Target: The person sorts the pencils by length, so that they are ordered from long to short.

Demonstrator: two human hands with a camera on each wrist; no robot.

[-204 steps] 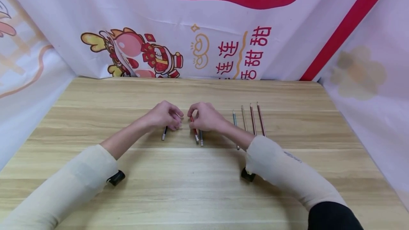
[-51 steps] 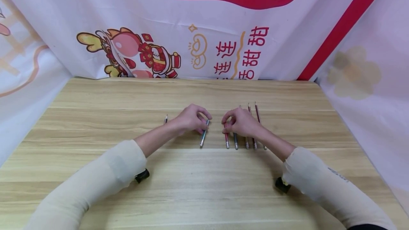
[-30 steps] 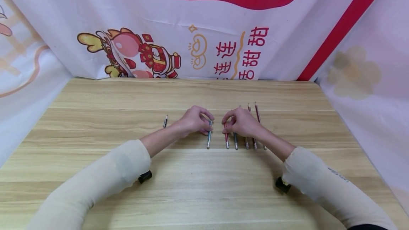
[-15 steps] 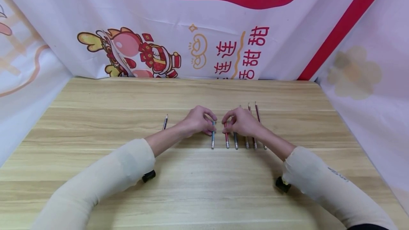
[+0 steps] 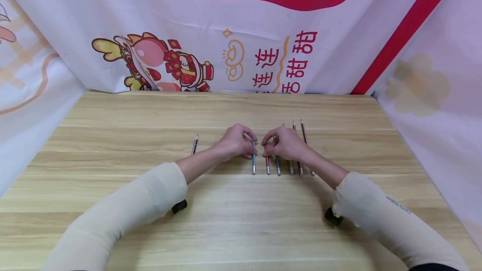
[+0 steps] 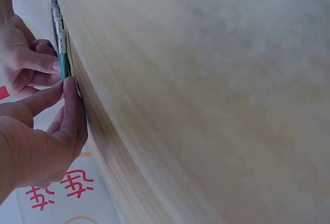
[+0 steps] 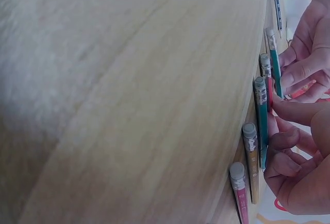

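My left hand (image 5: pixel 238 141) pinches a teal pencil (image 5: pixel 254 162) between thumb and fingers, its eraser end toward me. Just right of it, my right hand (image 5: pixel 285 143) pinches a red pencil (image 5: pixel 267 164), nearly parallel to the teal one with a small gap between them. Beside the red one, a second green pencil (image 7: pixel 262 113) lies close under my right hand. A yellow pencil (image 7: pixel 252 162) follows in the row, and dark red pencils (image 5: pixel 303 131) lie farther right. My right hand and forearm cover parts of these.
A dark pencil (image 5: pixel 194 144) lies apart on the left, partly behind my left forearm. The wooden table (image 5: pixel 233 221) extends toward me. A printed white cloth (image 5: pixel 150 11) hangs along the table's back edge, with more cloth at both sides.
My left hand has slid right with the teal pencil, which has turned from slanted to nearly straight, closer to the red one. Earlier, my right hand carried pencils rightward; lately it stays still.
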